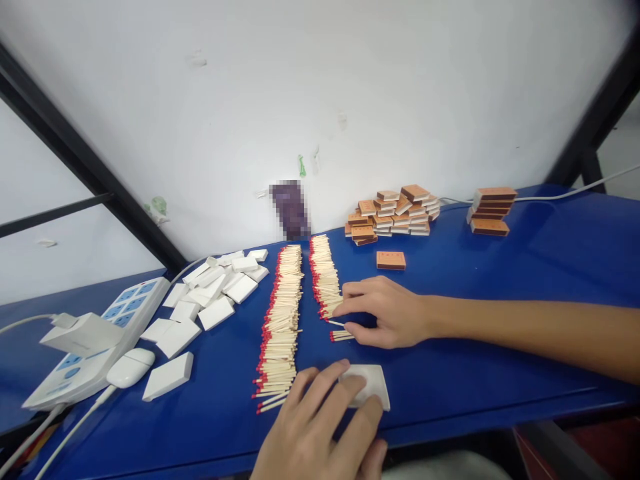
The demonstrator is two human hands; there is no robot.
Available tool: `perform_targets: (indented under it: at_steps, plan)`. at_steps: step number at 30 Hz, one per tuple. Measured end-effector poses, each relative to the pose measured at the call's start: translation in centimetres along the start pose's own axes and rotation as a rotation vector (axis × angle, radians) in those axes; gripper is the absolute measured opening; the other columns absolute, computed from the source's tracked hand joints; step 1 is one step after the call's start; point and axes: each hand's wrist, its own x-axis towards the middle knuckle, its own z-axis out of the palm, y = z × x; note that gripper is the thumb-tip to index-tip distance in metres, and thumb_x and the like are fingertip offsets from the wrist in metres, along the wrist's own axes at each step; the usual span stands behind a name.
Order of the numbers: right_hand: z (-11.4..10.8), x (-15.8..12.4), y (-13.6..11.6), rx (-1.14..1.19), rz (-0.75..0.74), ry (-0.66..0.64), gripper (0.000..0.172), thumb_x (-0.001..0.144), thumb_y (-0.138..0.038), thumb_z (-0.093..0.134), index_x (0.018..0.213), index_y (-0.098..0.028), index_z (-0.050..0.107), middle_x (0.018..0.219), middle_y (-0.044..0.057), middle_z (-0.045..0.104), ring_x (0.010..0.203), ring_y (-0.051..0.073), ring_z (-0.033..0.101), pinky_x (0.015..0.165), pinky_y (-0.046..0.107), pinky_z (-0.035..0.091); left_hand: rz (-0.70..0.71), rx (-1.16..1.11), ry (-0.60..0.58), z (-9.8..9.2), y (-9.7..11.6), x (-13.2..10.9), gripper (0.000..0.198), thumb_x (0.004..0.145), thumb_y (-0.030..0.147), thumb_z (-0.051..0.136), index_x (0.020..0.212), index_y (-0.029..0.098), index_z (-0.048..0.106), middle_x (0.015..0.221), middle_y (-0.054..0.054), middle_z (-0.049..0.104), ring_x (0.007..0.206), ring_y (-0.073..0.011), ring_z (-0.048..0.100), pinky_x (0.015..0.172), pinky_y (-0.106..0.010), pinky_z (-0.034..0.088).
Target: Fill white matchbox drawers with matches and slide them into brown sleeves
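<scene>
My left hand (325, 423) lies over a small white matchbox tray (375, 383) near the table's front edge, its fingers on the tray and its thumb at the near side. The fingers hide part of the tray's inside. My right hand (387, 312) has thumb and index finger drawn together round a single red-headed match (336, 323), at the near end of the shorter match row (324, 267). Several loose matches (341, 336) lie beside that thumb, partly covered by it. A longer match row (280, 320) runs to the left, red heads facing left.
White trays (217, 311) lie heaped on the left, beside a power strip (133, 300) with a charger and a white earphone case (131, 367). Orange matchbox sleeves (393, 221) are piled by the wall, one single sleeve (391, 260) before them, another stack (493, 210) farther right.
</scene>
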Motion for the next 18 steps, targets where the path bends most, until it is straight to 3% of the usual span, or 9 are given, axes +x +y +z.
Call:
perform_targets:
  at_steps: [7, 18]
  plan:
    - [0.05, 0.05, -0.03, -0.006, -0.046, -0.018, 0.024, 0.093, -0.023, 0.048, 0.086, -0.016, 0.070, 0.079, 0.003, 0.055, 0.065, 0.013, 0.046, 0.061, 0.026, 0.034, 0.004, -0.003, -0.003, 0.00, -0.04, 0.13, 0.022, 0.099, 0.025, 0.049, 0.103, 0.024, 0.071, 0.105, 0.000, 0.076, 0.106, -0.0227, 0.070, 0.091, -0.037, 0.050]
    - [0.04, 0.02, 0.01, 0.006, -0.049, -0.017, 0.023, 0.092, -0.021, 0.048, 0.095, -0.015, 0.070, 0.083, 0.003, 0.058, 0.067, 0.013, 0.048, 0.062, 0.026, 0.034, 0.012, -0.001, 0.002, 0.00, -0.07, 0.08, 0.019, 0.097, 0.025, 0.053, 0.103, 0.023, 0.071, 0.105, -0.002, 0.075, 0.104, -0.0226, 0.070, 0.091, -0.036, 0.053]
